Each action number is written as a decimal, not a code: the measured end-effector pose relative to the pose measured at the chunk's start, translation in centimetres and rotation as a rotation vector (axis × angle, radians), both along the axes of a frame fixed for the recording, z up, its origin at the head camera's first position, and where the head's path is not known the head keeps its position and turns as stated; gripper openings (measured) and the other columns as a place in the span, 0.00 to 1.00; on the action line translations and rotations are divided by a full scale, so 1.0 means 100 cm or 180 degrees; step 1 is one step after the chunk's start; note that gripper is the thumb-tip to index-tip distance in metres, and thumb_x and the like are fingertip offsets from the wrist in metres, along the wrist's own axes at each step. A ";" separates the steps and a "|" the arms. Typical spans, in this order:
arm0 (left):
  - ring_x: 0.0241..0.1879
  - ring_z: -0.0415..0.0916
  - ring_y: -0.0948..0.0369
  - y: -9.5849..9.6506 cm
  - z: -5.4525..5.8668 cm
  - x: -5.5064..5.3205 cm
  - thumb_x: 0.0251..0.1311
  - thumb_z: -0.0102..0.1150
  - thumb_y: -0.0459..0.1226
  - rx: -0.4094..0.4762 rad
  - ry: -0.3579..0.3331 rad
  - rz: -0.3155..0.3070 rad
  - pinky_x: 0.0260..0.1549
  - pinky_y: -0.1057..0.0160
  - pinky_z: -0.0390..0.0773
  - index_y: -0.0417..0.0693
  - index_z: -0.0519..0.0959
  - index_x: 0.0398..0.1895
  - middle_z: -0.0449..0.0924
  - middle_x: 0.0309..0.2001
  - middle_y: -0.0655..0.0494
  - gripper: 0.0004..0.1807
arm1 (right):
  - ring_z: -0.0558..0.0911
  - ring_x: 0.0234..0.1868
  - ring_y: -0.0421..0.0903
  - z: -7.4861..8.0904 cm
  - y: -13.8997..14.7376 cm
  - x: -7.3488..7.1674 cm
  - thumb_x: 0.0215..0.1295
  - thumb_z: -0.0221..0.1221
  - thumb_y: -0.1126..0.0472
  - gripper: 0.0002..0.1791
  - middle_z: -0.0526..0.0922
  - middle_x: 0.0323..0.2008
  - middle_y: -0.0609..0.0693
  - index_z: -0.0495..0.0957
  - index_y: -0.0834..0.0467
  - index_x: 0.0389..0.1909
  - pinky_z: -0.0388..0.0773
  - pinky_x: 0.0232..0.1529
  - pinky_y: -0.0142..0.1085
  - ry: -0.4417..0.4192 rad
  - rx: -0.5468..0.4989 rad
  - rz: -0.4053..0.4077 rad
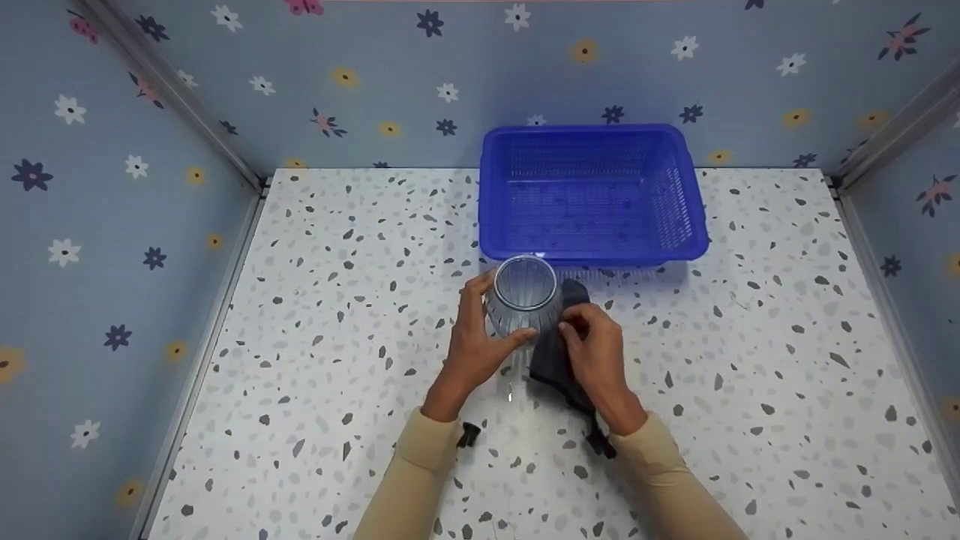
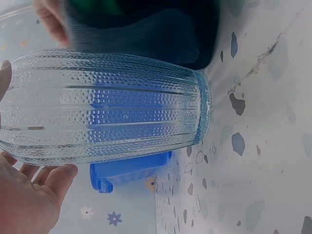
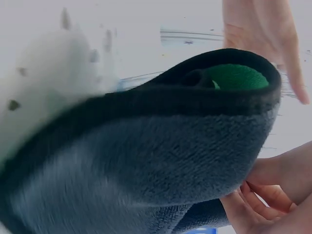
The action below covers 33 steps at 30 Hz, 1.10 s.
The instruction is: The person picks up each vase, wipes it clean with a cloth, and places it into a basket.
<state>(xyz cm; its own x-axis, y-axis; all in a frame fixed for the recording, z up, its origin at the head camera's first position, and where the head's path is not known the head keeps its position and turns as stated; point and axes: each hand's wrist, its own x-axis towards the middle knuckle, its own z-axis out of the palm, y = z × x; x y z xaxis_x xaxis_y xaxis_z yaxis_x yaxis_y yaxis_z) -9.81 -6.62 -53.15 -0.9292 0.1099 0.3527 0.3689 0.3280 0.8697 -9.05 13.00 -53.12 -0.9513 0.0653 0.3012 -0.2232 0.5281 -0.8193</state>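
gripping the ribbed glass vase (image 1: 526, 316) round its side, the left hand (image 1: 477, 341) keeps it upright just in front of the blue basket (image 1: 600, 256); the right hand (image 1: 601, 352) pinches a dark gray cloth (image 1: 553, 361) beside the vase.

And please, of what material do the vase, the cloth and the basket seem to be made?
Vase: most likely clear glass, glossy; it is see-through, with glints on raised dots, though plastic is possible.
Cloth: a soft-looking, matte fabric, perhaps microfibre; short pile shows.
Basket: probably moulded plastic, smooth, evenly blue, with regular holes in its walls.
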 end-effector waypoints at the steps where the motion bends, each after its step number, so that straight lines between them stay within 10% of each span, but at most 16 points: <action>1: 0.77 0.61 0.47 0.000 0.000 0.000 0.55 0.82 0.41 0.0013 -0.0001 -0.0001 0.71 0.44 0.69 0.35 0.61 0.74 0.63 0.76 0.41 0.50 | 0.85 0.36 0.55 -0.003 0.000 -0.001 0.64 0.67 0.78 0.06 0.86 0.35 0.60 0.84 0.67 0.37 0.81 0.39 0.43 -0.0027 0.0009 0.0009; 17: 0.78 0.60 0.47 0.001 -0.002 0.001 0.55 0.82 0.39 0.0139 -0.0072 -0.0042 0.71 0.42 0.70 0.39 0.61 0.74 0.62 0.77 0.43 0.49 | 0.86 0.36 0.55 -0.025 -0.002 -0.003 0.62 0.67 0.78 0.06 0.87 0.33 0.60 0.84 0.67 0.34 0.81 0.39 0.47 -0.0191 0.0126 -0.0026; 33: 0.78 0.60 0.50 -0.001 -0.002 0.000 0.56 0.82 0.45 0.0087 -0.0198 -0.0039 0.70 0.41 0.70 0.44 0.59 0.78 0.61 0.78 0.45 0.52 | 0.85 0.36 0.51 0.032 0.000 0.003 0.65 0.67 0.77 0.05 0.87 0.36 0.60 0.85 0.67 0.38 0.80 0.37 0.37 0.0150 -0.0047 -0.0057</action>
